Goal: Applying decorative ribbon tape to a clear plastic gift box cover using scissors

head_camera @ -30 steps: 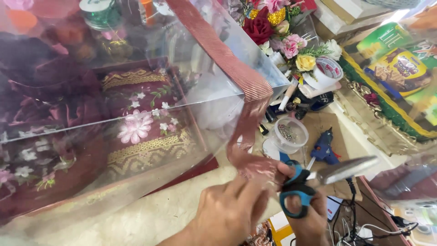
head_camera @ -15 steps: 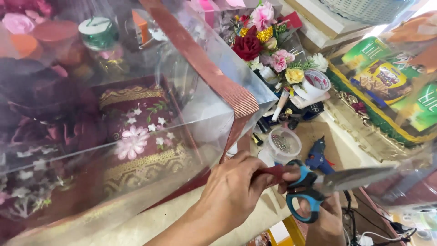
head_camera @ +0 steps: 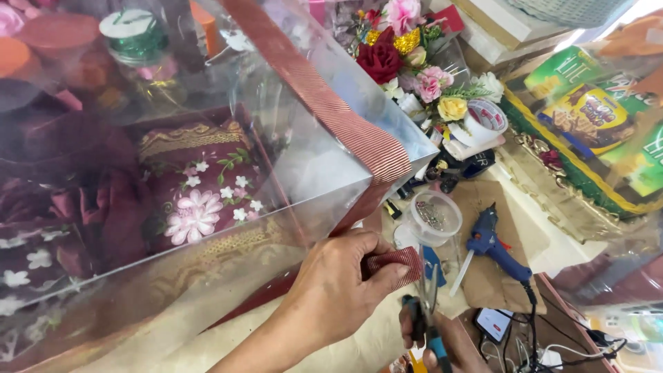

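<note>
The left hand [head_camera: 342, 287] is low in the middle of the view and pinches the end of a pink ribbon [head_camera: 394, 262] between thumb and fingers. The ribbon has little ridges on it. From the hand it goes up along the corner of a big clear box [head_camera: 290, 173] and then across the top of the box, far up and to the left. Just under the left hand is the right hand [head_camera: 442, 345]. Only part of it shows at the bottom edge. It is wrapped around the handles of blue scissors [head_camera: 427, 311], and the blades point up, right next to the ribbon end. Inside the box, to the left of the hands, lies dark red cloth [head_camera: 193, 200] with pink and white flowers sewn on it. A little past the hands, to the right, stands a small clear cup [head_camera: 436, 220] with tiny things in it. Beside it lies a blue glue gun [head_camera: 494, 245] on brown paper. Farther up there is a roll of tape [head_camera: 487, 119], and behind that a bunch of fake flowers [head_camera: 407, 59] in red, pink and yellow. Far off to the right sits a wrapped tray of snack packets [head_camera: 594, 124].
</note>
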